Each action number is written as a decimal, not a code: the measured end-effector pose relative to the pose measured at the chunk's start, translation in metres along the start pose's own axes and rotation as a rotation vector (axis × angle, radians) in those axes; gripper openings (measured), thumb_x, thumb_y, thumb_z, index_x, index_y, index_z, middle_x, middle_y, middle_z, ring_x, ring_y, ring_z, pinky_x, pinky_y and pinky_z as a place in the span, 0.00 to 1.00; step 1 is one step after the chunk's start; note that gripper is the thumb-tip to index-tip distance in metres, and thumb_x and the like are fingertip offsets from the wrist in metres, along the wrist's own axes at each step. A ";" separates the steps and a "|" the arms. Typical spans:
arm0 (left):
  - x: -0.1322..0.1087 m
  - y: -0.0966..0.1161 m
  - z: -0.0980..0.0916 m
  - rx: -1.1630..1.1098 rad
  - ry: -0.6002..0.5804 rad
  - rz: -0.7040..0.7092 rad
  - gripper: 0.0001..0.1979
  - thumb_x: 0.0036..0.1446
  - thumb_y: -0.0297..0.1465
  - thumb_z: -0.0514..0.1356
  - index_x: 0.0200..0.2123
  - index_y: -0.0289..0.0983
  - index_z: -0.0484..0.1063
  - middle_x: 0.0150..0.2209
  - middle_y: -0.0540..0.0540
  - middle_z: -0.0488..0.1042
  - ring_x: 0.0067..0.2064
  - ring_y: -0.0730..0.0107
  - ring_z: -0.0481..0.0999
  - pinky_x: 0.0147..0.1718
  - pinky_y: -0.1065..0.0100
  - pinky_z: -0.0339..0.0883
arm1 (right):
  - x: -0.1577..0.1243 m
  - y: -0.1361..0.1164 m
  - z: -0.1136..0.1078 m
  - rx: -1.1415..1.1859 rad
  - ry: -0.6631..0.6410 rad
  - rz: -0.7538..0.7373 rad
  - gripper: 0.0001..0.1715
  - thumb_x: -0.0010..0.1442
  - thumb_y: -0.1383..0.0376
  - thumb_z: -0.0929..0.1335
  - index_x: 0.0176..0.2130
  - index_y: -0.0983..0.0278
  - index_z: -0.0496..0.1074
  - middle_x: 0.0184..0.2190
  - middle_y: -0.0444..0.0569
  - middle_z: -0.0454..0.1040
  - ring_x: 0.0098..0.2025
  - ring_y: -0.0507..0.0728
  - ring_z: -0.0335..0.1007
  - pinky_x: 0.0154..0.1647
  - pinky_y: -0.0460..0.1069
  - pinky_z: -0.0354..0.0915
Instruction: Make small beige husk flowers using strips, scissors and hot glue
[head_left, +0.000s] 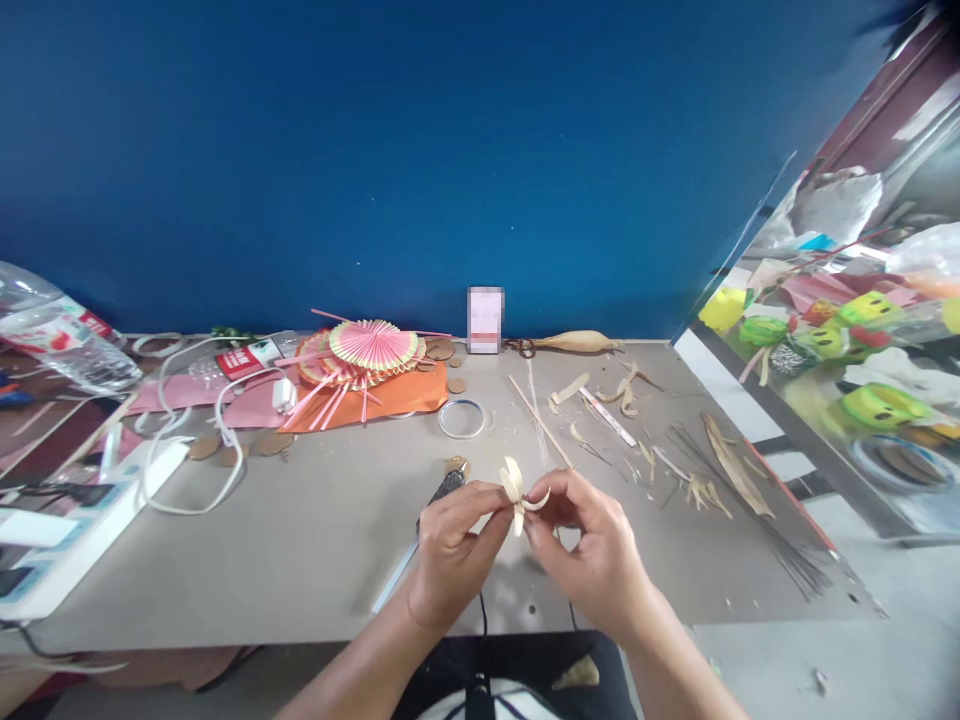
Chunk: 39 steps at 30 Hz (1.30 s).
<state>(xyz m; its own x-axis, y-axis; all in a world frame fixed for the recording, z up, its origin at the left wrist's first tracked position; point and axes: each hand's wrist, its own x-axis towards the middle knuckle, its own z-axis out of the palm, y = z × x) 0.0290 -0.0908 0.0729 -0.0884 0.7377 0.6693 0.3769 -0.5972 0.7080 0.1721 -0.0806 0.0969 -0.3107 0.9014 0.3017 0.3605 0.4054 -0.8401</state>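
Between my hands, above the front of the table, is a small cream flower (pixel 513 482) with curled petals that look like dried husk. My left hand (pixel 456 545) pinches it from the left with thumb and forefinger. From the other side, my right hand (pixel 589 535) pinches its lower right part, near a curled petal. The flower's base is partly hidden by the fingertips. Beside and under my left hand lies a tool with a dark upper part (pixel 450 480) and a long pale lower end; the hand covers its middle.
Dried husk pieces (pixel 731 465), a thin stick (pixel 540 420), a white marker-like stick (pixel 607 415) and dark wires (pixel 787 560) lie to the right. A tape roll (pixel 461 419), pink paper fans (pixel 375 345) and a power strip (pixel 97 530) are leftward. A phone (pixel 485 320) leans against the blue wall.
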 end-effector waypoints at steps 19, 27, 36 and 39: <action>-0.005 -0.018 -0.003 -0.071 -0.253 -0.365 0.06 0.54 0.29 0.55 0.29 0.35 0.71 0.28 0.45 0.73 0.30 0.71 0.71 0.27 0.75 0.64 | 0.052 0.131 -0.047 -0.805 0.013 0.405 0.08 0.54 0.66 0.62 0.31 0.62 0.71 0.35 0.47 0.72 0.33 0.54 0.68 0.30 0.45 0.55; -0.002 -0.025 -0.003 -0.071 -0.258 -0.410 0.07 0.54 0.31 0.55 0.30 0.34 0.71 0.28 0.45 0.74 0.31 0.70 0.72 0.29 0.74 0.66 | 0.075 0.149 -0.030 -0.806 0.035 0.365 0.10 0.53 0.65 0.63 0.37 0.62 0.71 0.38 0.50 0.70 0.39 0.57 0.67 0.33 0.46 0.56; -0.003 -0.026 -0.001 -0.093 -0.265 -0.407 0.07 0.54 0.30 0.56 0.29 0.34 0.71 0.27 0.46 0.73 0.30 0.71 0.73 0.32 0.72 0.66 | 0.107 0.154 -0.022 -0.600 0.035 0.290 0.08 0.52 0.70 0.64 0.29 0.63 0.73 0.36 0.50 0.69 0.40 0.57 0.64 0.40 0.48 0.56; -0.001 -0.028 -0.002 -0.079 -0.261 -0.410 0.07 0.54 0.31 0.56 0.30 0.34 0.72 0.27 0.46 0.73 0.29 0.71 0.72 0.31 0.72 0.66 | 0.106 0.148 -0.022 -0.447 0.066 0.283 0.07 0.51 0.69 0.64 0.28 0.64 0.71 0.33 0.49 0.69 0.37 0.56 0.64 0.41 0.49 0.56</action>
<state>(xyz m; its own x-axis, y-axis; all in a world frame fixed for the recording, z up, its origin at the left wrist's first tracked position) 0.0170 -0.0760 0.0528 0.0235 0.9652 0.2605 0.2877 -0.2561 0.9229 0.2124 0.0782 0.0142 -0.0958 0.9867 0.1309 0.7664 0.1571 -0.6228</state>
